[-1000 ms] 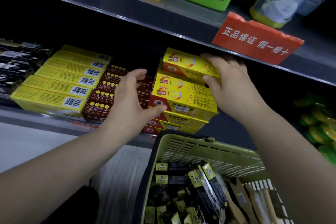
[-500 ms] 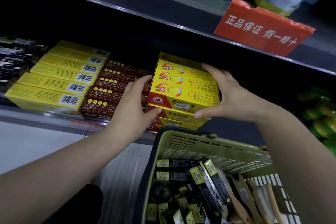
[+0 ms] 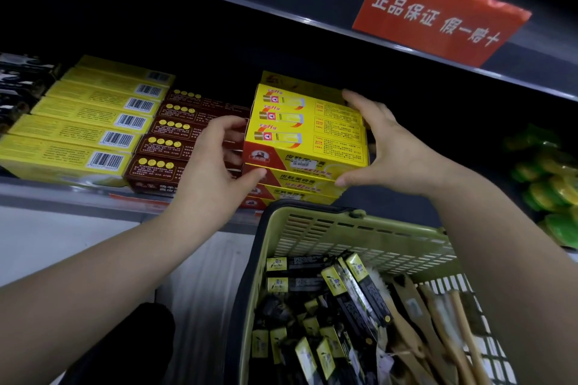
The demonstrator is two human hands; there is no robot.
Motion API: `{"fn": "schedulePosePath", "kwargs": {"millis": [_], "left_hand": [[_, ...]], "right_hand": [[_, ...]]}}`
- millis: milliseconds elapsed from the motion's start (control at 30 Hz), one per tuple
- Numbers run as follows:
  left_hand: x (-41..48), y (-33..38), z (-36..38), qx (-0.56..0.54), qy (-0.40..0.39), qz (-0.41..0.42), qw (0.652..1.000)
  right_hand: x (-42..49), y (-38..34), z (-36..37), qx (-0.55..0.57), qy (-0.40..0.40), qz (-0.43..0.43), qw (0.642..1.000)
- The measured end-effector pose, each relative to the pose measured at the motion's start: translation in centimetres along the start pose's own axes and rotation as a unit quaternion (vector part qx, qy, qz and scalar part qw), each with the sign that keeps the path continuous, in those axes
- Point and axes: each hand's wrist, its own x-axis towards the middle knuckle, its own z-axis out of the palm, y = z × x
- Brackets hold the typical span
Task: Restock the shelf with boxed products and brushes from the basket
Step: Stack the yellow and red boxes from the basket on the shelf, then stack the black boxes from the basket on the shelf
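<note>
A stack of yellow-and-red boxes (image 3: 309, 131) stands on the shelf (image 3: 62, 194), its top layer three boxes side by side. My left hand (image 3: 212, 162) grips the stack's left end, fingers curled against the box ends and thumb on the front lower corner. My right hand (image 3: 394, 150) cups the right end, fingers at the back corner and thumb under the front edge. Below, the green basket (image 3: 344, 228) holds several black-and-yellow boxes (image 3: 353, 291) and wooden-handled brushes (image 3: 438, 316).
Left of the stack lie dark brown boxes (image 3: 175, 141) and long yellow barcode boxes (image 3: 87, 122), with black packs (image 3: 18, 81) at the far left. A red sign (image 3: 438, 15) hangs on the upper shelf edge. Green-yellow items (image 3: 550, 184) sit at the right.
The yellow box my right hand held above the stack now lies in its top layer. My right hand moved down to the stack's right end; my left hand closed in on its left end.
</note>
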Motion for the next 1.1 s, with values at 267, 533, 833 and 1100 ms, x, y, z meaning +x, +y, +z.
{"fn": "schedulePosePath", "kwargs": {"millis": [267,533,833,1100], "left_hand": [[-3.3,1.3,-0.1,-0.054,-0.042,0.008,0.998],[-6.6,2.1,3.9,-0.034,-0.260,0.038,0.964],[-7.9,0.1,9.6,-0.007,-0.391,-0.032,0.920],[-8.8,-1.0,11.2,0.069,-0.400,-0.179,0.896]], "right_hand": [[-5.7,0.6,1.7,-0.070,0.039,0.037,0.996],[-15.0,5.5,8.0,-0.151,-0.032,0.130,0.979],[-18.2,9.6,15.6,-0.116,-0.138,0.252,0.951],[-18.3,11.0,15.4,0.068,-0.103,0.294,0.948]]}}
